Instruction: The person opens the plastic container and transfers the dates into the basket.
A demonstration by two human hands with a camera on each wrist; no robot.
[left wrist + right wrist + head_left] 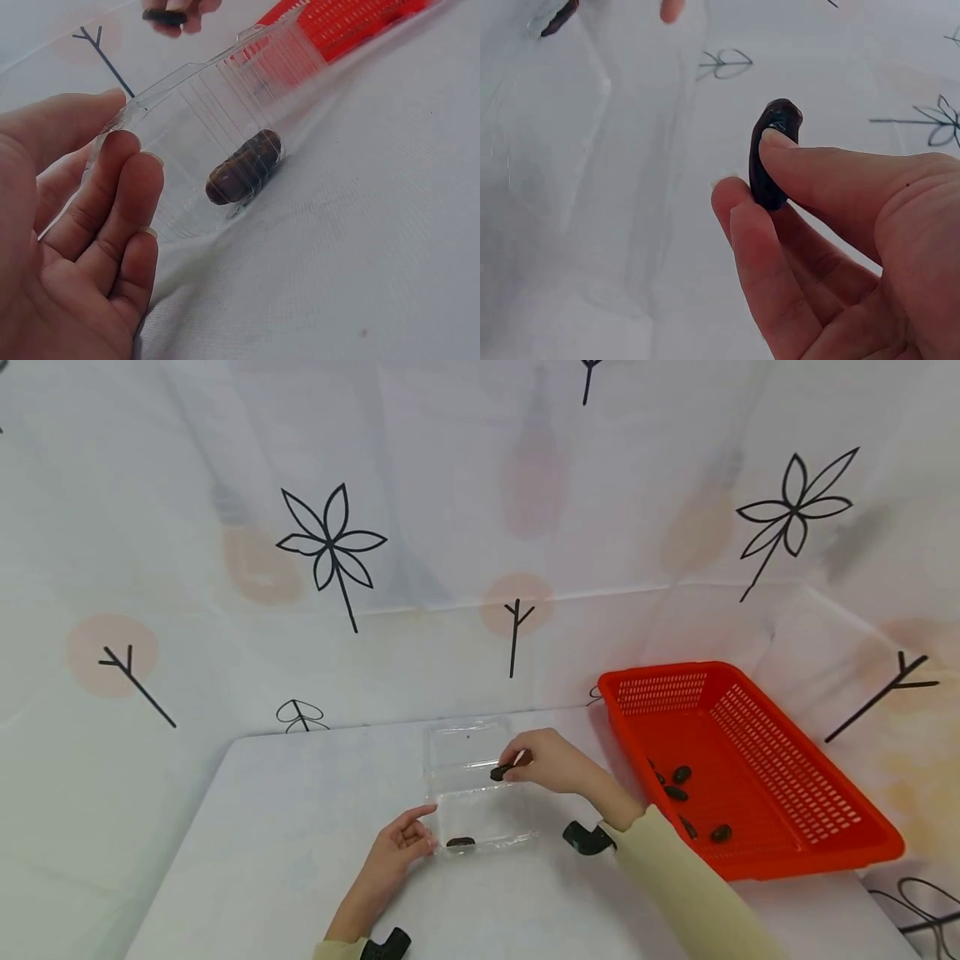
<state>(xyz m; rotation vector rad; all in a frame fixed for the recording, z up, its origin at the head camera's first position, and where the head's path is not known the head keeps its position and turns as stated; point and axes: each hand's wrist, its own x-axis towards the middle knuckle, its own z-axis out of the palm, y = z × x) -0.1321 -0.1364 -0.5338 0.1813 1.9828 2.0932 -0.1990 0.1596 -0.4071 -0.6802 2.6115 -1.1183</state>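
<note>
A clear plastic box (487, 817) lies on the white table with its hinged lid (465, 745) folded back behind it. My left hand (401, 852) holds the box at its left edge, thumb and fingers at the corner in the left wrist view. Inside, against the near wall, lies one dark brown date (246, 166). Above the back of the box, near the lid's hinge, my right hand (551, 762) pinches another dark date (774, 154) between thumb and fingertips.
A red slotted plastic basket (780, 777) stands at the right, with several dates (676, 793) along its left side. A white cloth printed with black plant outlines hangs behind the table (285, 827).
</note>
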